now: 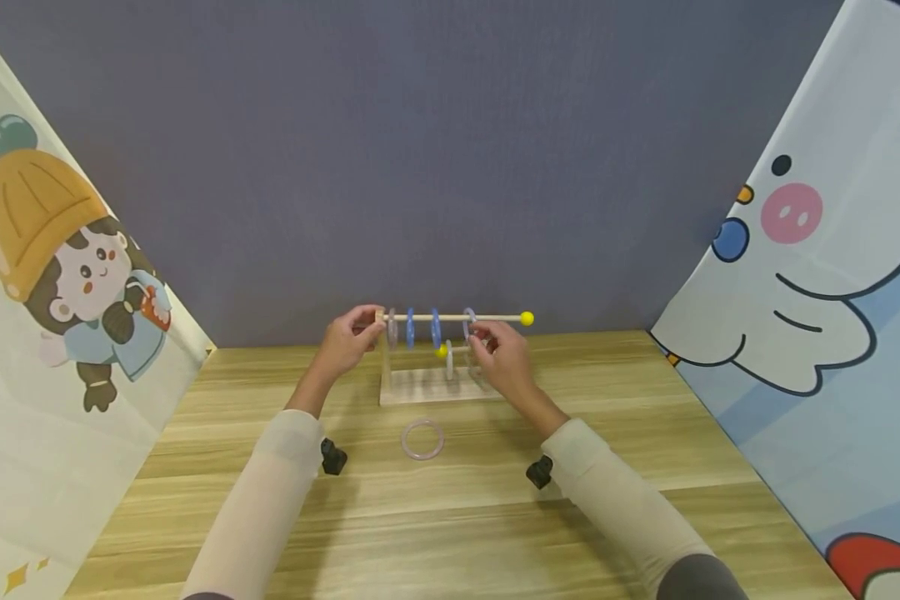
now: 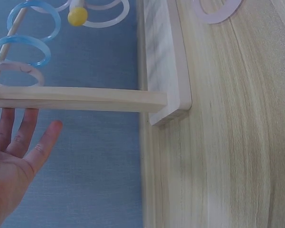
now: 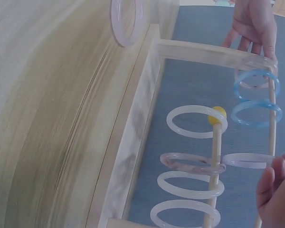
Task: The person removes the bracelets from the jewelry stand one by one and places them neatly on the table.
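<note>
A wooden bangle stand (image 1: 420, 390) with two rods stands at the table's back. My left hand (image 1: 350, 340) pinches the top of its left post (image 2: 99, 98), fingers behind the wood in the left wrist view. My right hand (image 1: 506, 358) holds a pale lilac bangle (image 3: 247, 160) around the upper rod (image 1: 495, 317), between the blue bangles and the yellow end ball (image 1: 527, 318). Farther left on that rod hang two blue bangles (image 1: 436, 329) and a pinkish bangle (image 1: 392, 330) beside the post. The lower rod (image 3: 217, 142) carries several white bangles (image 3: 185, 205) and a mottled brownish one (image 3: 180, 166).
A pink bangle (image 1: 422, 457) lies flat on the wooden table (image 1: 420, 533) in front of the stand. A grey-blue panel (image 1: 420, 167) rises behind it. Cartoon-printed sheets stand at the left (image 1: 15, 375) and right (image 1: 862, 317). A black device (image 1: 333, 457) shows at the left wrist.
</note>
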Demonstrator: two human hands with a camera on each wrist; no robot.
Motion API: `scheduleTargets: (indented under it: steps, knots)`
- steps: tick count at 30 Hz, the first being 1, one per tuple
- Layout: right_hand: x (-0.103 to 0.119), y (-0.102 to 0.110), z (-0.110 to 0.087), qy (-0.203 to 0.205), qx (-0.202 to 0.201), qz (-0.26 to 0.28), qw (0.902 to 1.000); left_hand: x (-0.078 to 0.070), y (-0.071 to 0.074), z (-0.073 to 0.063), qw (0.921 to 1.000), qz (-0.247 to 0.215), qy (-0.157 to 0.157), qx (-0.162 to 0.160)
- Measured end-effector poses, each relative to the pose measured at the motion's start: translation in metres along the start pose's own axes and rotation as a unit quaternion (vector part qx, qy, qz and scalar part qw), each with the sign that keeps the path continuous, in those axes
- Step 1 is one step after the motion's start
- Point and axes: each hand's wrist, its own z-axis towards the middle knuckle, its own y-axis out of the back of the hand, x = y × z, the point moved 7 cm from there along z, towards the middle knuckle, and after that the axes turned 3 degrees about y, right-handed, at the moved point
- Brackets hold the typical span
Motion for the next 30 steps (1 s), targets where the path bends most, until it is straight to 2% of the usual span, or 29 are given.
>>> scheduleTargets:
  steps: [3,7,15,22,30]
  knots:
    - [-0.004,0.003,0.001,-0.033,-0.02,0.01,0.9992,0.0,0.0,0.0,1.0,0.0,-0.003,-0.002]
    - [-0.008,0.004,0.002,-0.068,-0.026,0.008,0.9973,-0.001,0.0,-0.001,1.0,-0.001,-0.006,-0.005]
    - [-0.02,-0.003,-0.003,-0.152,0.003,-0.013,0.9883,0.0,0.0,0.0,1.0,-0.003,-0.002,-0.005]
    - [-0.026,-0.01,-0.004,-0.175,0.019,-0.016,0.9843,-0.001,-0.001,0.0,0.9999,-0.009,0.0,-0.004]
    - [-0.028,-0.011,-0.005,-0.18,0.022,-0.022,0.9833,0.0,-0.001,0.0,1.0,-0.008,0.002,-0.005]
